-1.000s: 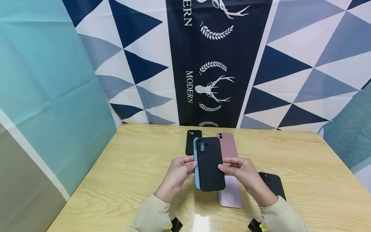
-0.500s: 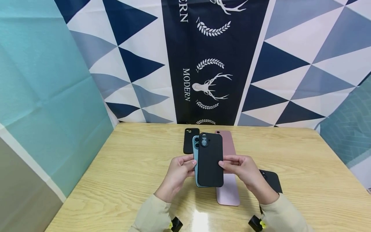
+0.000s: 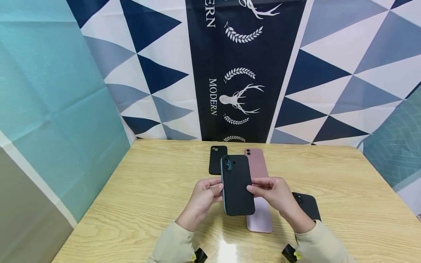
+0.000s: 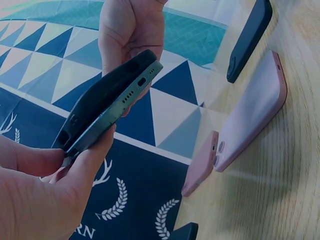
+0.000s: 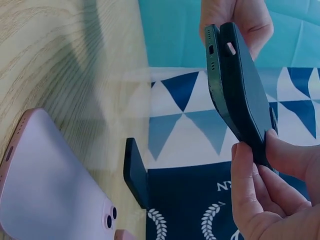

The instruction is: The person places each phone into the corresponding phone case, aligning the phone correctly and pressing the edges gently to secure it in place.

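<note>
Visibly, a black phone case (image 3: 238, 186) and unseated blue smartphone (image 4: 120, 104) are pinched along opposite edges between fingers of the left hand (image 3: 204, 194) and right hand (image 3: 271, 190); should either pinch be eased, the smartphone could be dropped

Head: from above, facing forward and down; widest, takes in table (image 3: 131, 204) and patterned cloth (image 3: 243, 54). Left wrist: close, tipped sideways, table at picture right; looks past phone (image 4: 107, 119) and case (image 4: 97, 94) to right hand (image 4: 132, 30). Right wrist: equally close, table at picture left; faces left hand (image 5: 251, 21). Both wrist views share phone's port end (image 5: 213, 57).
</note>
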Available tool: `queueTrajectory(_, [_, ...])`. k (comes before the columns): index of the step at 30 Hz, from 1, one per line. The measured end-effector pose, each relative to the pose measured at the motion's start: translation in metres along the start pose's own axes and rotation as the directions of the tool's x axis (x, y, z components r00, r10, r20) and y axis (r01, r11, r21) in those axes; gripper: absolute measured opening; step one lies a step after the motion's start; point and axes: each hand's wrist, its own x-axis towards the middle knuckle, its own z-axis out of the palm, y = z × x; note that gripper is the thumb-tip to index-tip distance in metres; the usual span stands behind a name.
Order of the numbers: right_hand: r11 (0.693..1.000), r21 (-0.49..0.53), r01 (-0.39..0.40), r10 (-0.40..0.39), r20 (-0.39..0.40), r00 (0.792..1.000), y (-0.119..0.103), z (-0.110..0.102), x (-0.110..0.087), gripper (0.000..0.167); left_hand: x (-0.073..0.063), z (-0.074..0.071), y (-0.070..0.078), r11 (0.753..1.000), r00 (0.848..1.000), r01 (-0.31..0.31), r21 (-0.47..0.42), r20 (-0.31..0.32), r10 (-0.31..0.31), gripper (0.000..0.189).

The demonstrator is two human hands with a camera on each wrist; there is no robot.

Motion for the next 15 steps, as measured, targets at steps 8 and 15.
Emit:
queueTrajectory(8, [1.0, -0.001, -0.017, 0.017, -0.034, 0.999, 0.0025, 0.003, -0.0016, 0.041, -0.0013, 0.0011, -0.0014, 1.0, 1.0, -0.01, 0.009, 0.011, 0.01, 0.037])
queueTrajectory(15, [0.998, 0.034, -0.043, 0.043, 0.006, 0.999, 0.003, 0.0026, -0.0012, 0.048, -0.0025, 0.0027, -0.0016, 1.0, 1.0, -0.016, 0.022, -0.027, 0.017, 0.036])
